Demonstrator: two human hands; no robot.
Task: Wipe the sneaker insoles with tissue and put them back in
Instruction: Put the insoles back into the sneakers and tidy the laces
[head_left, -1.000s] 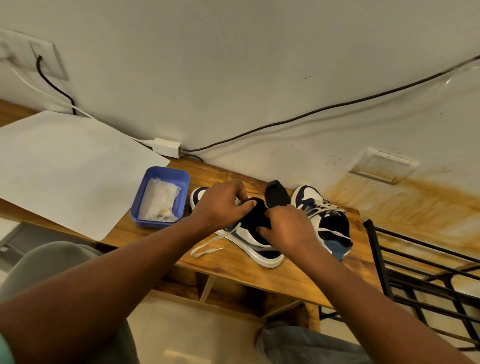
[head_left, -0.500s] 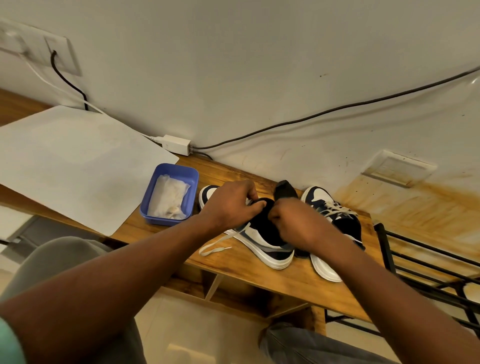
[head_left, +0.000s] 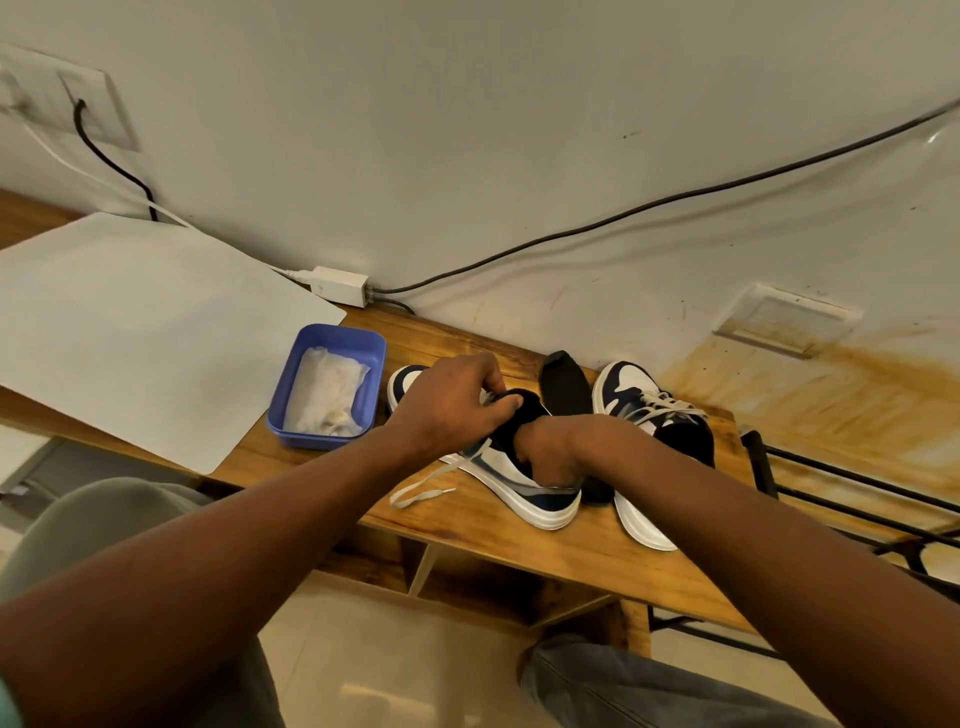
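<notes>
Two navy and white sneakers sit on the wooden table (head_left: 571, 566). My left hand (head_left: 452, 405) grips the black upper edge of the nearer sneaker (head_left: 524, 493) at its opening. My right hand (head_left: 550, 457) reaches down into that opening, its fingers hidden inside. A black part shows between the hands; I cannot tell whether it is an insole or the tongue. A loose black insole (head_left: 563, 387) lies between the shoes. The other sneaker (head_left: 660, 415) lies tipped, its white sole facing me. Crumpled tissue (head_left: 327, 395) fills a blue tub (head_left: 283, 387).
A large white sheet (head_left: 135, 332) covers the table's left part. A white adapter (head_left: 340, 283) and cables run along the wall. A black metal rack (head_left: 831, 499) stands right of the table. My knees are below the table's front edge.
My right hand has pushed down into the nearer sneaker's opening. The other sneaker has tipped onto its side, showing its sole. My left hand keeps its grip.
</notes>
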